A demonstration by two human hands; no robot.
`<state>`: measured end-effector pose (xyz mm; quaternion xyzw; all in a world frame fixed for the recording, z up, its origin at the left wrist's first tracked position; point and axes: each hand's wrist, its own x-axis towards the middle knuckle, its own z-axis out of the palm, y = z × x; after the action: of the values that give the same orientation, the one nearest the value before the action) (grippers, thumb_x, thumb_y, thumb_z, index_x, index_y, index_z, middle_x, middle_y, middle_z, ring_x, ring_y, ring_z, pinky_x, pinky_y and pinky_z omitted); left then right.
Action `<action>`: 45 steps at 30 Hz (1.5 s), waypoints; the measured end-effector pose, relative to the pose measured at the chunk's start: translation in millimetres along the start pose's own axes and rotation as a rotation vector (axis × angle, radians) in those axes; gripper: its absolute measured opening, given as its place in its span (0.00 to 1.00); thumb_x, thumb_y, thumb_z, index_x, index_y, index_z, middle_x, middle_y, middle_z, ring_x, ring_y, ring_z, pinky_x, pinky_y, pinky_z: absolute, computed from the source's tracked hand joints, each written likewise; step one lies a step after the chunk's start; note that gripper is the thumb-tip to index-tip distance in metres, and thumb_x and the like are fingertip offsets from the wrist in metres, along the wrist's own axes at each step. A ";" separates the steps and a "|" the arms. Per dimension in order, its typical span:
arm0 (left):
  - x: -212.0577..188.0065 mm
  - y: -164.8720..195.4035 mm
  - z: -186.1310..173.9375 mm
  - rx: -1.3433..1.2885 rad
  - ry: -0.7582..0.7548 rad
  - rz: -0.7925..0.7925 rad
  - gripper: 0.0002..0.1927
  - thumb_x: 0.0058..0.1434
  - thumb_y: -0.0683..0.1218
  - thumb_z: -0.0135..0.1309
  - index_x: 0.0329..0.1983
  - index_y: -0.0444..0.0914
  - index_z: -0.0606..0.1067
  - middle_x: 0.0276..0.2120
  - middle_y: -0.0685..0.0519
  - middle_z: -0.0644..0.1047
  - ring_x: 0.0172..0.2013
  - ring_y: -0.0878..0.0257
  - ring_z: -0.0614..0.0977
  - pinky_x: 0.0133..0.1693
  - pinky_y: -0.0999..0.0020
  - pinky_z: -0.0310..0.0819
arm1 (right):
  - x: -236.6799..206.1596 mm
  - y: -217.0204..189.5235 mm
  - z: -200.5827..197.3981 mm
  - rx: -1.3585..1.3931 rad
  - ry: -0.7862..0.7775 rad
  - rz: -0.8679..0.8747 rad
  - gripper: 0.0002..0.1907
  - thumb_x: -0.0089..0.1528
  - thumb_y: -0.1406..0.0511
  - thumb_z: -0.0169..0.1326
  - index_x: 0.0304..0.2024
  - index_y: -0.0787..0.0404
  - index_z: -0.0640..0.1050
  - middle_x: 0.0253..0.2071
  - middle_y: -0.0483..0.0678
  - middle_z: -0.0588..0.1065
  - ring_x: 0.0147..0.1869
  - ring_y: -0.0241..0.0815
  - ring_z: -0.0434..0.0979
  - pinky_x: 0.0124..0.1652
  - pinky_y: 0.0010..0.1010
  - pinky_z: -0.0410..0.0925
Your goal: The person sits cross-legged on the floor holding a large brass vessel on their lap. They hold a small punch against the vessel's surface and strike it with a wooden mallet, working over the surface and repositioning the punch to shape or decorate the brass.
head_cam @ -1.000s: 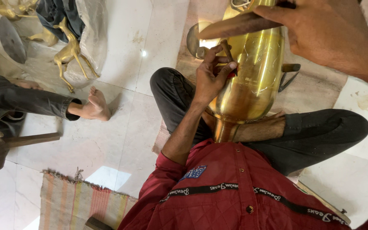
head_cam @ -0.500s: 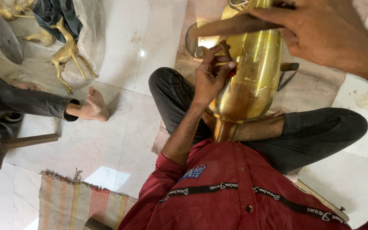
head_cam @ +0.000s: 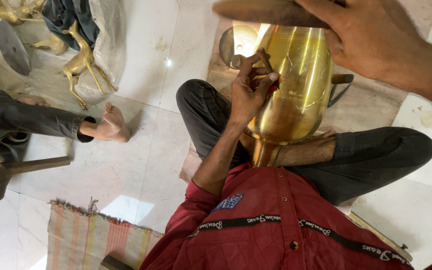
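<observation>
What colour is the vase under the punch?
Shiny golden brass; the vase shows best in the head view.

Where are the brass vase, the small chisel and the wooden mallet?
brass vase (head_cam: 296,95), head view, on its shiny rounded body.
small chisel (head_cam: 265,59), head view, on the shaft above the left hand (head_cam: 248,92).
wooden mallet (head_cam: 268,12), head view, on the dark wooden piece gripped by the right hand (head_cam: 371,40).

The brass vase (head_cam: 296,85) is polished metal — glossy, smooth, golden. The mallet (head_cam: 271,12) above it looks like dark matt wood. The floor (head_cam: 141,150) is pale glossy marble. The rug (head_cam: 91,240) is rough woven cloth — striped. The brass deer (head_cam: 83,62) shines dully.
</observation>
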<state>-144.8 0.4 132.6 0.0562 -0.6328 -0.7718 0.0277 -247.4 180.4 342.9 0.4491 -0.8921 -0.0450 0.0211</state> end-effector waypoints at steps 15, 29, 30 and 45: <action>-9.2 1.1 6.6 -0.036 0.059 -0.020 0.27 0.68 0.39 0.58 0.68 0.31 0.64 0.43 0.43 0.83 0.43 0.61 0.87 0.44 0.68 0.86 | -0.6 0.9 5.0 -0.142 0.014 -0.087 0.34 0.60 0.67 0.61 0.70 0.49 0.73 0.53 0.43 0.77 0.47 0.37 0.78 0.41 0.28 0.71; -25.0 6.9 17.8 -0.008 0.164 0.007 0.28 0.68 0.39 0.56 0.69 0.29 0.63 0.43 0.42 0.82 0.43 0.61 0.86 0.45 0.68 0.87 | -6.0 -11.6 -4.2 -0.046 0.065 -0.031 0.36 0.60 0.67 0.63 0.72 0.52 0.74 0.51 0.49 0.76 0.46 0.44 0.76 0.37 0.34 0.70; -24.5 6.5 18.4 -0.024 0.168 -0.007 0.28 0.68 0.39 0.57 0.69 0.29 0.63 0.43 0.42 0.82 0.43 0.61 0.86 0.45 0.68 0.87 | -6.3 -12.0 -6.3 -0.175 0.067 -0.086 0.35 0.58 0.67 0.63 0.70 0.50 0.75 0.51 0.45 0.77 0.48 0.40 0.77 0.38 0.31 0.70; -24.8 -1.6 16.7 -0.041 0.189 0.012 0.27 0.68 0.38 0.58 0.67 0.29 0.63 0.43 0.41 0.83 0.44 0.60 0.86 0.45 0.67 0.86 | 4.3 -17.8 -6.0 -0.176 0.008 -0.108 0.33 0.56 0.63 0.63 0.66 0.48 0.76 0.52 0.44 0.78 0.53 0.40 0.78 0.42 0.34 0.73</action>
<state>-122.2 19.8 135.6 0.1243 -0.6119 -0.7756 0.0928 -235.3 166.0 347.1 0.4929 -0.8592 -0.1225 0.0615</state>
